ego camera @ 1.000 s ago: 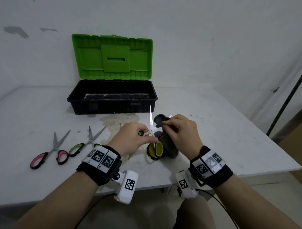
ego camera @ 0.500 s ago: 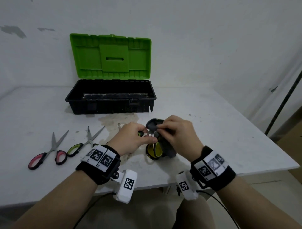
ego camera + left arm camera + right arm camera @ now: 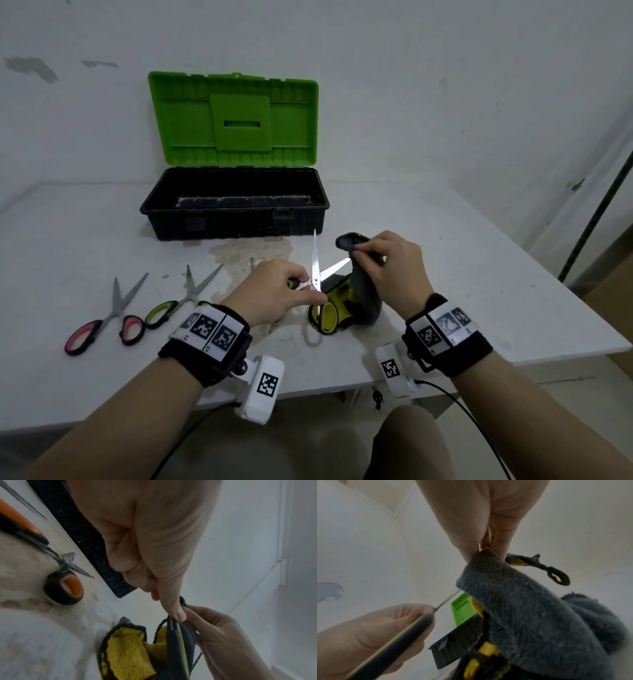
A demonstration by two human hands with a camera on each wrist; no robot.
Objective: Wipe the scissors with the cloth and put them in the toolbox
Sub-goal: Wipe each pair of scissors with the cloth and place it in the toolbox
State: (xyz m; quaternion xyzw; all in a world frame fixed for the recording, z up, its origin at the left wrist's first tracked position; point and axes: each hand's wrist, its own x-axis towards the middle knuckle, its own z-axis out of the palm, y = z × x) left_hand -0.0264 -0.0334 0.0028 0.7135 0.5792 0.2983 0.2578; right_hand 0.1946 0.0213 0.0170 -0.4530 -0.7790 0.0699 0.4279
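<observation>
Our left hand (image 3: 274, 294) fingers are pinching the yellow-and-black-handled steel scissors (image 3: 317, 274) near the pivot, blades spread open, while our right hand (image 3: 394, 267) is gripping the grey-and-yellow terry cloth (image 3: 363, 294) folded over one blade's tip. We are judging the wiping step underway; next we should be drawing the cloth along each blade. Two other pairs are lying on the white tabletop (image 3: 445, 291); beyond, the black toolbox with its green lid raised (image 3: 236, 219) is waiting.
</observation>
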